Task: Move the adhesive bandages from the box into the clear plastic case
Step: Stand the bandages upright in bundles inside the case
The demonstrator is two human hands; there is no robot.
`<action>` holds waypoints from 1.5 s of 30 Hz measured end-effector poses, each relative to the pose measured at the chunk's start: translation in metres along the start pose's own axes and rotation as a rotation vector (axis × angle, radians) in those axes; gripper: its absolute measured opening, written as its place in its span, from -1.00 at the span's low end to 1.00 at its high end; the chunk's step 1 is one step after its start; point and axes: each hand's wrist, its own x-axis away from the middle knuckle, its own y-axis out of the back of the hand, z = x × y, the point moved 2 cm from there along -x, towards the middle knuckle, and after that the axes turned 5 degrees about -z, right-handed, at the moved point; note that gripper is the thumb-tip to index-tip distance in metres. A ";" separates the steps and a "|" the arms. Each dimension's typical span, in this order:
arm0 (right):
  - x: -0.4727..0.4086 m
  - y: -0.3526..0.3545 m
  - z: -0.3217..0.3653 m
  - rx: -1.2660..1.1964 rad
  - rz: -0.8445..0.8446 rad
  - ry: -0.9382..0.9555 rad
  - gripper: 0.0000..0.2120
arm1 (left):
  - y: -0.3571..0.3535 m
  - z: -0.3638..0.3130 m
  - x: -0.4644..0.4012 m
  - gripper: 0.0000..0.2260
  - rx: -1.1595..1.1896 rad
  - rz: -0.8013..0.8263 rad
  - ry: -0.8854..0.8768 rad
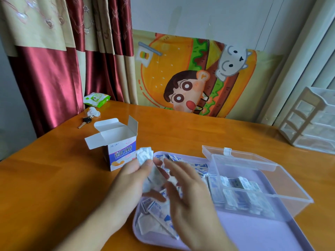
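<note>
Left hand pinches a small stack of wrapped adhesive bandages between thumb and fingers, stack sticking up above the fingertips, held over the near-left part of the lilac tray. Right hand hovers just beside it with fingers spread and fairly straight, holding nothing as far as visible; motion blur on the fingertips, so contact with the stack can't be confirmed.

Step in hand, as a judgement: gathering and squaring a bundle before loading, mid-task. Next move likely calls for aligning the stack edges, then carrying it right and slotting it upright into free room in the case, keeping the pinch firm so the slippery wrappers don't fan out.

Under both hands, loose bandages lie scattered on the tray, some overlapping, more along the tray's far edge. To the right of the hands, on the same tray, sits the clear plastic case, lid open and tilted back; rows of bandages already stand in its left part, right part looks free.

Left of the tray, on the counter, the bandage box stands upright, flaps open; contents not visible. Further back: key, crumpled tissue, wet-wipe pack. Far right, a small drawer unit.
</note>
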 end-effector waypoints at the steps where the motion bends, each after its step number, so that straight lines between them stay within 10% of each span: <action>1: -0.002 0.008 0.000 0.039 -0.036 -0.016 -0.60 | 0.004 0.000 -0.002 -0.77 0.021 -0.044 0.003; 6: 0.002 0.023 0.003 0.240 0.214 -0.069 -0.91 | 0.010 -0.014 -0.003 -0.81 0.171 -0.083 -0.024; 10: 0.011 0.016 0.012 0.643 0.478 -0.112 -0.57 | 0.013 -0.010 -0.007 -0.83 0.213 -0.109 -0.007; 20: 0.011 0.044 0.010 0.430 0.356 -0.431 -0.85 | 0.013 -0.008 -0.008 -0.84 0.147 -0.090 0.024; 24: 0.017 0.057 0.022 0.834 0.370 -0.265 -0.81 | 0.011 -0.007 -0.007 -0.78 0.133 -0.069 0.050; 32: 0.014 0.016 0.023 0.558 0.653 0.092 -0.51 | 0.013 -0.003 -0.008 -0.76 0.104 -0.059 0.039; 45: 0.018 0.003 0.016 0.581 0.629 -0.026 -0.77 | 0.015 -0.003 -0.009 -0.75 0.092 -0.025 0.040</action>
